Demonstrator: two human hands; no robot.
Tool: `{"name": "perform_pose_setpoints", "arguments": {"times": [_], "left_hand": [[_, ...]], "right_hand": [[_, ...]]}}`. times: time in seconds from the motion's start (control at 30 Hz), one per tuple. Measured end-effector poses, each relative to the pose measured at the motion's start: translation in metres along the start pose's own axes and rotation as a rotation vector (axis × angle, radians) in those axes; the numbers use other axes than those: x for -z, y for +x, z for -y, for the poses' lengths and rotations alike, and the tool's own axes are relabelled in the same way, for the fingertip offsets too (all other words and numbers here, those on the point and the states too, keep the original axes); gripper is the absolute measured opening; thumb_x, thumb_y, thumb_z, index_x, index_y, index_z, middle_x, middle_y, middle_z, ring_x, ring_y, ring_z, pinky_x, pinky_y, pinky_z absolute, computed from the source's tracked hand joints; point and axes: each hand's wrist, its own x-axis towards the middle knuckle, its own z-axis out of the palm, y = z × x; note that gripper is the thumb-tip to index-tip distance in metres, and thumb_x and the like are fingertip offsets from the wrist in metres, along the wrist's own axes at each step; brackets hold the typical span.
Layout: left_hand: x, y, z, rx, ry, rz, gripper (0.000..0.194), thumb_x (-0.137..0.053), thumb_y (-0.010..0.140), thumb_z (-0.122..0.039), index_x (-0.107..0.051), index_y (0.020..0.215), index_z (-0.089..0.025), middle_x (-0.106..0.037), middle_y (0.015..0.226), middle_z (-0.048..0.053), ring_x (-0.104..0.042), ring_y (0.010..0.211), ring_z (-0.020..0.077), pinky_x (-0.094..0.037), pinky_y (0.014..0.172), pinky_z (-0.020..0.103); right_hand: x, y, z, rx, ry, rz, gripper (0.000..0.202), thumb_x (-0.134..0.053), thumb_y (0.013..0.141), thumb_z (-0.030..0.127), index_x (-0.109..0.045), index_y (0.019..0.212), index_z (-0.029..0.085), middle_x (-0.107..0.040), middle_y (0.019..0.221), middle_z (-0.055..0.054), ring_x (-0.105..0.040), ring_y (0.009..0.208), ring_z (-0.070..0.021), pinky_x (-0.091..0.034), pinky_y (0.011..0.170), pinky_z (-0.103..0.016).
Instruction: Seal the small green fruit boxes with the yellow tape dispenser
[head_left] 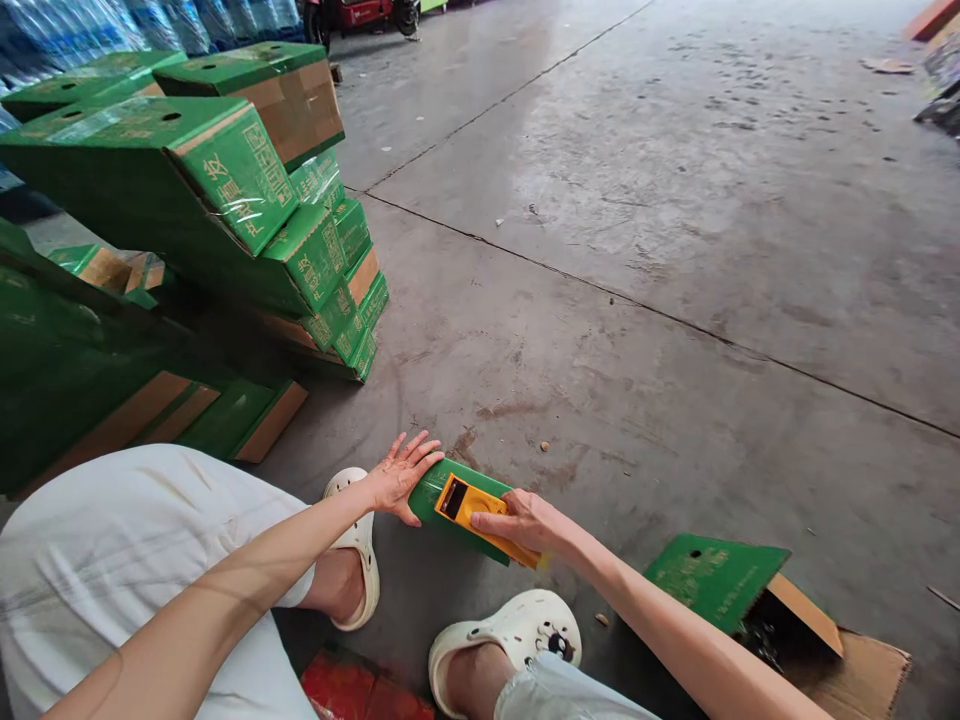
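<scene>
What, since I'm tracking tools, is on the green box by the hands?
A yellow device, gripped by the right hand; the part of the green box beneath is hidden.

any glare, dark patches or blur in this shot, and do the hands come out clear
Head view: pale glare washes the concrete floor toward the top; head view: deep shadow darkens the gaps among the green boxes at left; head view: the bottles at top left look soft; head view: left hand and right hand are fairly clear.

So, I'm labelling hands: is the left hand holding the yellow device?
No, the right hand holds the yellow device, while the left hand touches a green box.
</scene>
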Motion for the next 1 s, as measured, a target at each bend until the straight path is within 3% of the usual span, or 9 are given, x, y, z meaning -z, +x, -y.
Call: {"name": "perform_pose_setpoints", "arguments": {"times": [0.13, 0.27, 0.5, 0.63, 0.77, 1.0], "left_hand": [[-0.01, 0.01, -0.026, -0.034, 0.097, 0.035, 0.147, -0.088, 0.06, -0.068, -0.008, 0.171, -0.014, -0.014, 0.177, 0.023, -0.005, 0.165, 0.0421, 0.004, 0.13, 0.063], [-0.022, 0.014, -0.041, -0.011, 0.112, -0.015, 0.145, -0.083, 0.064, -0.066, -0.003, 0.17, -0.007, -0.017, 0.175, 0.026, -0.007, 0.164, 0.0418, 0.005, 0.131, 0.06], [-0.02, 0.011, -0.034, -0.06, 0.086, -0.065, 0.131, -0.077, 0.069, -0.065, -0.013, 0.169, -0.009, -0.037, 0.166, 0.025, -0.023, 0.16, 0.0428, 0.008, 0.132, 0.059], [-0.015, 0.011, -0.034, -0.067, 0.063, -0.07, 0.129, -0.077, 0.069, -0.064, -0.016, 0.169, -0.01, -0.037, 0.165, 0.025, -0.025, 0.158, 0.0436, 0.008, 0.131, 0.06], [-0.013, 0.01, -0.035, -0.073, 0.039, -0.075, 0.129, -0.078, 0.069, -0.062, -0.015, 0.169, -0.012, -0.037, 0.164, 0.023, -0.025, 0.157, 0.0453, 0.008, 0.13, 0.062], [-0.017, 0.01, -0.037, -0.056, 0.061, -0.083, 0.135, -0.081, 0.065, -0.062, -0.011, 0.17, -0.012, -0.037, 0.164, 0.024, -0.026, 0.156, 0.046, 0.009, 0.13, 0.063]], "right_hand": [[-0.002, 0.002, 0.006, -0.042, -0.104, -0.011, 0.063, -0.073, 0.071, 0.079, -0.052, 0.063, 0.02, -0.047, 0.062, 0.003, -0.041, 0.06, -0.0118, -0.026, 0.051, -0.025], [-0.003, 0.002, 0.01, -0.053, -0.153, -0.027, 0.063, -0.075, 0.07, 0.078, -0.051, 0.063, 0.02, -0.05, 0.064, 0.001, -0.045, 0.061, -0.013, -0.027, 0.05, -0.026], [0.005, -0.008, 0.014, -0.039, -0.091, 0.007, 0.053, -0.077, 0.072, 0.07, -0.058, 0.068, 0.02, -0.053, 0.066, 0.001, -0.047, 0.064, -0.0136, -0.029, 0.052, -0.025], [0.022, -0.028, 0.002, -0.02, -0.07, 0.097, 0.06, -0.071, 0.074, 0.078, -0.058, 0.067, 0.02, -0.054, 0.065, 0.0, -0.045, 0.059, -0.0132, -0.027, 0.05, -0.026], [0.037, -0.048, -0.019, -0.125, -0.077, 0.11, 0.068, -0.067, 0.072, 0.087, -0.062, 0.068, 0.019, -0.057, 0.064, -0.002, -0.047, 0.058, -0.0146, -0.024, 0.048, -0.027], [0.032, -0.044, -0.036, -0.151, -0.127, 0.101, 0.067, -0.066, 0.072, 0.087, -0.058, 0.064, 0.02, -0.054, 0.062, -0.001, -0.047, 0.057, -0.0143, -0.024, 0.05, -0.028]]}}
